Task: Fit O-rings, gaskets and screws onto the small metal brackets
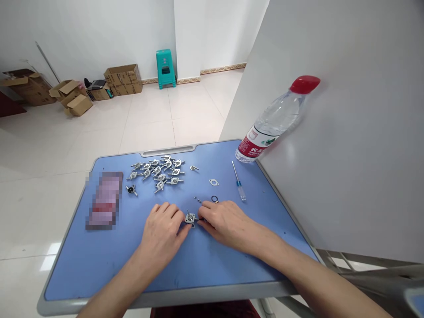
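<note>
Between my two hands is a small metal valve with a flat flange and a thin lever standing up from it. The fingers of my left hand are closed on its left side. My right hand pinches its right end, with those fingertips partly hidden. Just beyond my right hand lie a black rubber ring and some tiny screws. A flat metal gasket plate rests farther back, and a screwdriver with a clear handle lies to the right.
Several similar valves are grouped at the back of the blue table. One valve with a black centre lies apart, near a blurred pinkish rectangle. A red-capped water bottle stands at the right by a grey panel.
</note>
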Demonstrator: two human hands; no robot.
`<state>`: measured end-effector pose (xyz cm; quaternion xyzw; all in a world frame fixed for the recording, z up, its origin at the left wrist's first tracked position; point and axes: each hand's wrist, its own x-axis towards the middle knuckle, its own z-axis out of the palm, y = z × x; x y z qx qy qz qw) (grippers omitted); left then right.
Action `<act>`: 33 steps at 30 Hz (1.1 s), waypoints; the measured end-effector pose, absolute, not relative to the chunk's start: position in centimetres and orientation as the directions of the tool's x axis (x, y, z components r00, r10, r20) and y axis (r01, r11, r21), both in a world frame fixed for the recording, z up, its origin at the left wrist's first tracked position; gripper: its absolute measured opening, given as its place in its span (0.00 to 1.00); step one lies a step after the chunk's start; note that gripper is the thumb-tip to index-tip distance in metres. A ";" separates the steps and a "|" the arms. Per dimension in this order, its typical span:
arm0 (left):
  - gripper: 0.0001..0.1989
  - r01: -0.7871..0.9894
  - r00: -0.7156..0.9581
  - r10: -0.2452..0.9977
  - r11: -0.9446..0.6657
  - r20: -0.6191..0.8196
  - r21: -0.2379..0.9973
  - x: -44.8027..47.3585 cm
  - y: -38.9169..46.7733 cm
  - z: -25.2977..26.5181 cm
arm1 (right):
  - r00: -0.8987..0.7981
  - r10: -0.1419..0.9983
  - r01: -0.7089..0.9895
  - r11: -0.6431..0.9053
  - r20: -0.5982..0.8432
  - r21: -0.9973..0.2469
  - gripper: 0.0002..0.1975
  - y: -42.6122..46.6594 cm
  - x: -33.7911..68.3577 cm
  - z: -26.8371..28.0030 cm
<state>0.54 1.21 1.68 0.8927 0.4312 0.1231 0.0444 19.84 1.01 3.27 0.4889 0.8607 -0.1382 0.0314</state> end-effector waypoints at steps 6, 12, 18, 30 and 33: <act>0.09 0.776 0.558 0.807 -0.590 0.194 0.222 0.6 1.3 1.4 | -0.535 0.830 0.831 0.482 -0.157 -0.278 0.04 0.9 20.1 3.1; 0.10 0.772 0.557 0.808 -0.589 0.192 0.238 1.0 1.4 1.0 | -0.533 0.836 0.831 0.487 -0.134 -0.269 0.05 0.9 20.2 2.5; 0.05 0.732 0.583 0.781 -0.625 0.223 0.272 1.1 1.4 1.0 | -0.524 0.838 0.843 0.483 -0.155 -0.236 0.06 0.8 20.1 2.2; 0.01 0.702 0.615 0.772 -0.630 0.163 0.331 0.8 1.3 1.0 | -0.465 0.857 0.873 0.405 -0.220 -0.271 0.07 0.5 19.5 2.2; 0.01 0.698 0.622 0.770 -0.626 0.139 0.347 0.7 1.4 1.1 | -0.453 0.871 0.872 0.387 -0.190 -0.301 0.07 0.3 19.5 1.8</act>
